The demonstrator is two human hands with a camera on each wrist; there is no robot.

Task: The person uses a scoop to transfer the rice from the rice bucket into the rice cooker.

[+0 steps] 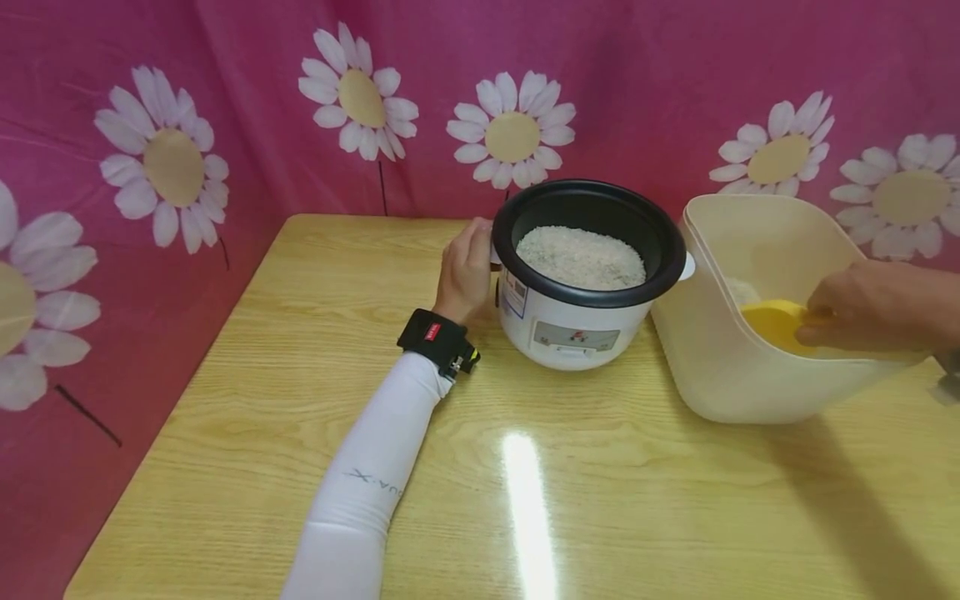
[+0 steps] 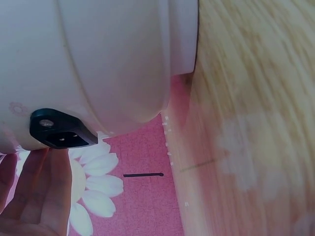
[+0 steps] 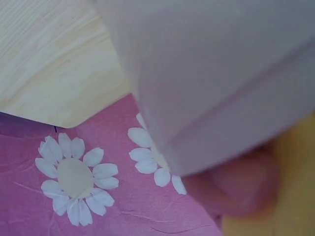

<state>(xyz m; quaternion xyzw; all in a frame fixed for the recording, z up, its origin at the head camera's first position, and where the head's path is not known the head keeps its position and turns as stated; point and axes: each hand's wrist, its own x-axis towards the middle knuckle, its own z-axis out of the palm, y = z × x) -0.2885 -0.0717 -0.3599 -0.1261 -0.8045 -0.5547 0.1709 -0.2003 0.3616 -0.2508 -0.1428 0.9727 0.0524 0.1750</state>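
Note:
A white rice cooker (image 1: pixel 517 329) with a black inner pot stands on the table, uncooked white rice (image 1: pixel 581 257) heaped inside. My left hand (image 1: pixel 463 271) grips its left side handle; in the left wrist view the fingers (image 2: pixel 42 189) lie beside the black power socket (image 2: pixel 64 130). To the right, a cream rice bin (image 1: pixel 720 375) leans, its open mouth facing up and forward. Inside that mouth, my right hand (image 1: pixel 877 304) holds a yellow scoop (image 1: pixel 776 323), its far end hidden in the bin. Some rice (image 1: pixel 741 292) shows at the bin's inner wall.
The wooden table (image 1: pixel 315 400) ends at the back against a pink cloth (image 1: pixel 420 50) with white daisies, which also runs along the left. The bin stands close beside the cooker's right handle (image 1: pixel 687 267).

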